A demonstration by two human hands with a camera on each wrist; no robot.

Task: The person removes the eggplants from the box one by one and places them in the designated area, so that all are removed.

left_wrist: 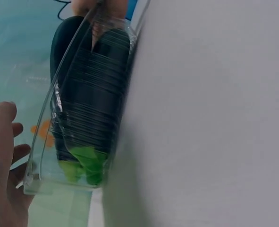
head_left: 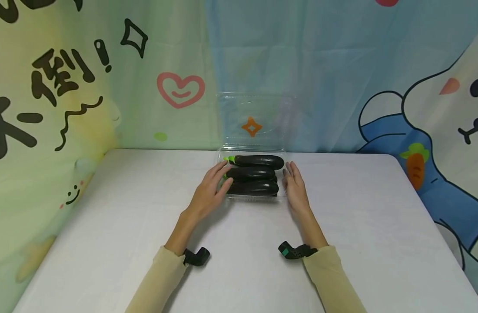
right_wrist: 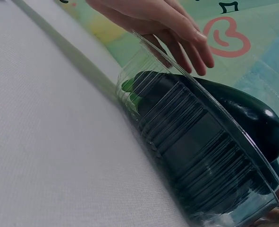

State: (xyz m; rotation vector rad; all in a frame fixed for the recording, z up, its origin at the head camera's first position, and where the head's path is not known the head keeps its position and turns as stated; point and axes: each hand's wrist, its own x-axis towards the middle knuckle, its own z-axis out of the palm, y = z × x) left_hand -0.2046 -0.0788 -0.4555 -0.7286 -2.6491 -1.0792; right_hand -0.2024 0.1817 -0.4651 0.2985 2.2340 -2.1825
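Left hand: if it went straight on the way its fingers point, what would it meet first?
Probably the green stem end of the farthest eggplant, just ahead of the left hand in the head view; height is unclear, so the clear container could come first.

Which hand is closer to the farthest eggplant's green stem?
The left hand: it is at the left side of the clear container, close beside the green stem. The right hand is across the container, by the rounded ends of the eggplants.
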